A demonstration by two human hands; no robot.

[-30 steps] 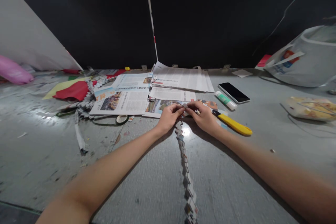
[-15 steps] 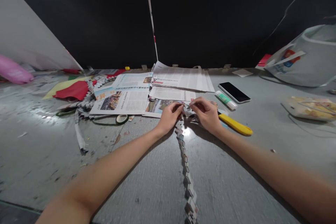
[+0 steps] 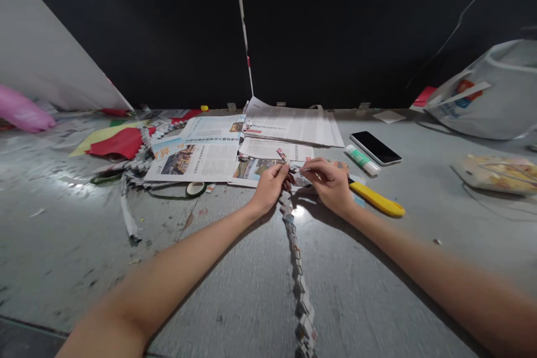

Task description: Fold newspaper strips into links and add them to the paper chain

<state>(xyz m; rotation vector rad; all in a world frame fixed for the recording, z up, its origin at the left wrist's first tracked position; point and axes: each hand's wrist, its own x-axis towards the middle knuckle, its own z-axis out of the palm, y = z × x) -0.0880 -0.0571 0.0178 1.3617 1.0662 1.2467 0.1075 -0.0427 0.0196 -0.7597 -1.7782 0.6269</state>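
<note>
A long zigzag chain of folded newspaper strips (image 3: 302, 291) runs from the near edge of the view up to my hands. My left hand (image 3: 272, 185) pinches the chain's far end between thumb and fingers. Out of that grip a narrow printed paper strip (image 3: 281, 154) sticks up and away. My right hand (image 3: 330, 183) is closed in a pinch just right of it, at pale paper by the chain's end; its fingertips are partly hidden. Right of that hand lies a yellow-handled cutter (image 3: 377, 199), its front end hidden behind the hand.
Newspaper sheets (image 3: 210, 159) and a newspaper stack (image 3: 289, 123) lie beyond my hands. At the right are a glue stick (image 3: 362, 160), a phone (image 3: 375, 147) and a white bag (image 3: 482, 95). A tape roll (image 3: 195, 189) and another folded-paper chain (image 3: 145, 151) lie left.
A paper strip now sticks up above my left hand where none showed before. My right fingers have shifted slightly at the chain's end. The chain's lower length stays in place.
</note>
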